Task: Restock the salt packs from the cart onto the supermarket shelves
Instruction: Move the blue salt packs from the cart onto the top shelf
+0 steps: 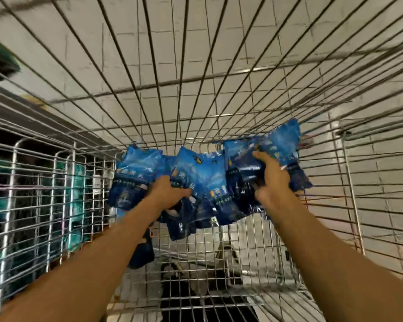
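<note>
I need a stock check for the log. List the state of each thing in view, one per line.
Blue salt packs: bunched together, lifted inside the cart, gripped from both sides.
Left hand: fingers curled into the packs.
Right hand: fingers curled over the packs.
Wire cart: bottom mostly bare; one dark blue pack lies low at its left side.

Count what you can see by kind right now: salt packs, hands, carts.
Blue salt packs: at least 5 (bunched and blurred, exact count unclear)
Hands: 2, left hand and right hand, each holding packs
Wire cart: 1
Total: at least 8
</note>
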The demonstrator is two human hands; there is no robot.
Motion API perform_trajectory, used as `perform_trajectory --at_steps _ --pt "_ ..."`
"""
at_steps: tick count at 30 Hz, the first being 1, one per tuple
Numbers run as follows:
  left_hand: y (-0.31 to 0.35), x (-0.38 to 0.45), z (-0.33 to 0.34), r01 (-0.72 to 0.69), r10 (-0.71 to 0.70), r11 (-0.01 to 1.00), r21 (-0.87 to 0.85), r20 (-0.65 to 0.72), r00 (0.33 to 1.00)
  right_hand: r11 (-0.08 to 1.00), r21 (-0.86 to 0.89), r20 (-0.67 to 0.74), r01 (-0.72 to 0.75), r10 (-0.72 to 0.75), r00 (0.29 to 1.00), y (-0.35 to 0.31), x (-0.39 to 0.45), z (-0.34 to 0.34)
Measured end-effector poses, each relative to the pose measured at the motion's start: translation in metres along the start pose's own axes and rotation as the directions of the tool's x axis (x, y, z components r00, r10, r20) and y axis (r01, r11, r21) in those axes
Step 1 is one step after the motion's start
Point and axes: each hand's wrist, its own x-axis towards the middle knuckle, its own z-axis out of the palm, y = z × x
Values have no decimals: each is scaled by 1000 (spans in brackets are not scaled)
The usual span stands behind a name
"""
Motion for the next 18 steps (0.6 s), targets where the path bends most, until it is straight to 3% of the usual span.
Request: perform_trajectory --at_steps 3,6,11,18 --pt "8 -49 -10 -18 21 986 -168 18 1000 999 24 204 -41 35 978 2 -40 -27" --pt "13 -97 -24 -10 11 970 -242 2 1000 999 24 315 31 -37 948 -1 -83 -50" --pt "30 -187 -61 -50 46 947 -318 -21 999 978 -57 365 201 -167 916 -20 -175 -76" --pt "51 -330 -113 -230 183 800 -554 -140 973 947 84 442 311 -315 840 -43 -309 -94"
